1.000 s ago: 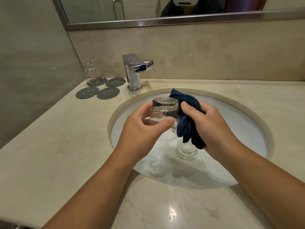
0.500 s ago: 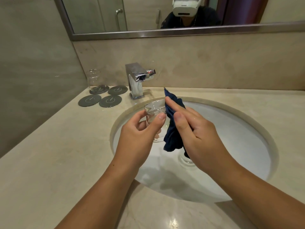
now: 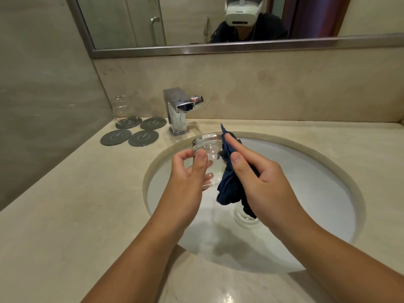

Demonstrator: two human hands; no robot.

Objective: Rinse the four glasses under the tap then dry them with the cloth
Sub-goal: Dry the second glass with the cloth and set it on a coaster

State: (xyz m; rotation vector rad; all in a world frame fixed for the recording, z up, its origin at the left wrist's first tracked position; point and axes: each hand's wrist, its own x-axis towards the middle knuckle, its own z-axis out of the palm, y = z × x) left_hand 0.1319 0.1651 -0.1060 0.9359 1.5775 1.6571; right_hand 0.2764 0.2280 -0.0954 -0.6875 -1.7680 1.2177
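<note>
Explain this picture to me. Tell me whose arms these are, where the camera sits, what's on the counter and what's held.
No machine here: these are a person's bare arms, filmed by one camera worn on their head, looking down; the mirror shows the headset. The left hand grips a clear glass over the basin; the right hand holds a blue cloth against it. On the counter stand a tap, four grey coasters and a second glass on one of them. A third glass sits in the basin.

The cloth (image 3: 229, 187) is plain dark blue. The coasters (image 3: 143, 138) are dark grey with pale line marks. The countertop (image 3: 76, 226) is veined beige.
</note>
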